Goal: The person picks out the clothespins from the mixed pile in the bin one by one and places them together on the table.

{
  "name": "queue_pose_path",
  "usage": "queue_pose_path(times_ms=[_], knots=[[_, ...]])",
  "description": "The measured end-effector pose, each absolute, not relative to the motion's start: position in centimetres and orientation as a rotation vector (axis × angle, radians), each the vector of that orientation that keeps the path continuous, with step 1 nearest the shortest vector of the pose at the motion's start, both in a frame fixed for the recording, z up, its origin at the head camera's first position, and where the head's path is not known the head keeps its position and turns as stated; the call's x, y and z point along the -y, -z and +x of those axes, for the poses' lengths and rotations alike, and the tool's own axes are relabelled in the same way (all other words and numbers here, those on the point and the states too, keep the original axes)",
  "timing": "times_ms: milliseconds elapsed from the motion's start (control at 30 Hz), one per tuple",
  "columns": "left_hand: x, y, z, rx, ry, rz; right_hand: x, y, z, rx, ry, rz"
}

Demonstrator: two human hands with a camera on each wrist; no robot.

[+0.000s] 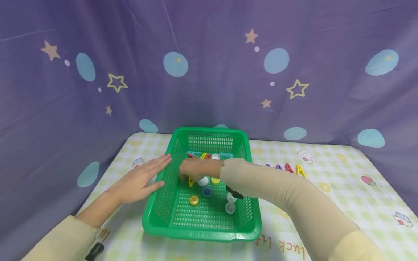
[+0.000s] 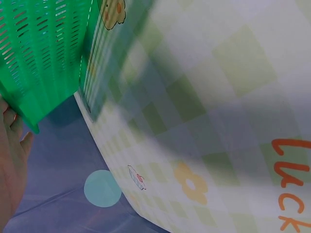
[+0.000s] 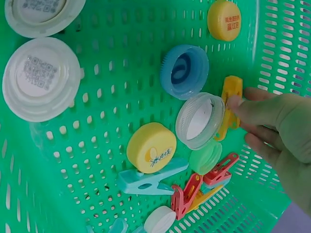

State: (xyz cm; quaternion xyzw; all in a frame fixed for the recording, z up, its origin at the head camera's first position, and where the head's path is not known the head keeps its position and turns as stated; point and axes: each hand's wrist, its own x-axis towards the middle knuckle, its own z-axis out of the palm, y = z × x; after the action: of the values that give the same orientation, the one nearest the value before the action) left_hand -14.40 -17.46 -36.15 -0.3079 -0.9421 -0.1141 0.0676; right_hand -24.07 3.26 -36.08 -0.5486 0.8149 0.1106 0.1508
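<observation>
A green plastic basket (image 1: 202, 233) holds bottle caps and clothespins. My right hand (image 1: 196, 169) reaches inside it near the left wall. In the right wrist view, the thumb and fingers of that hand pinch a yellow clothespin (image 3: 231, 109). Beside the clothespin are a clear cap (image 3: 199, 120), a blue cap (image 3: 184, 72) and a light green cap (image 3: 205, 158). My left hand (image 1: 138, 181) lies against the basket's left side, fingers straight, with fingertips at the rim. Only part of it shows in the left wrist view.
Purple, red and yellow clothespins (image 1: 300, 171) stand in a row on the checkered tablecloth (image 1: 356, 203), right of the basket. Inside the basket lie yellow caps (image 3: 151, 148), white caps (image 3: 41, 80), a teal clothespin (image 3: 150, 178) and red clothespins (image 3: 186, 196). A purple curtain (image 1: 215, 98) hangs behind.
</observation>
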Motion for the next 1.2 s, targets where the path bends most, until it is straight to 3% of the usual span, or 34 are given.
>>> queue_pose_path(times_ms=[500, 1200], knots=[[17.3, 36.0, -14.6, 2.821, 0.330, -0.942, -3.8, 36.3, -24.4, -2.379, -0.213, -1.508], [17.2, 36.0, -14.3, 2.860, 0.347, -0.894, -6.5, 33.1, -24.7, -2.273, 0.177, -1.426]])
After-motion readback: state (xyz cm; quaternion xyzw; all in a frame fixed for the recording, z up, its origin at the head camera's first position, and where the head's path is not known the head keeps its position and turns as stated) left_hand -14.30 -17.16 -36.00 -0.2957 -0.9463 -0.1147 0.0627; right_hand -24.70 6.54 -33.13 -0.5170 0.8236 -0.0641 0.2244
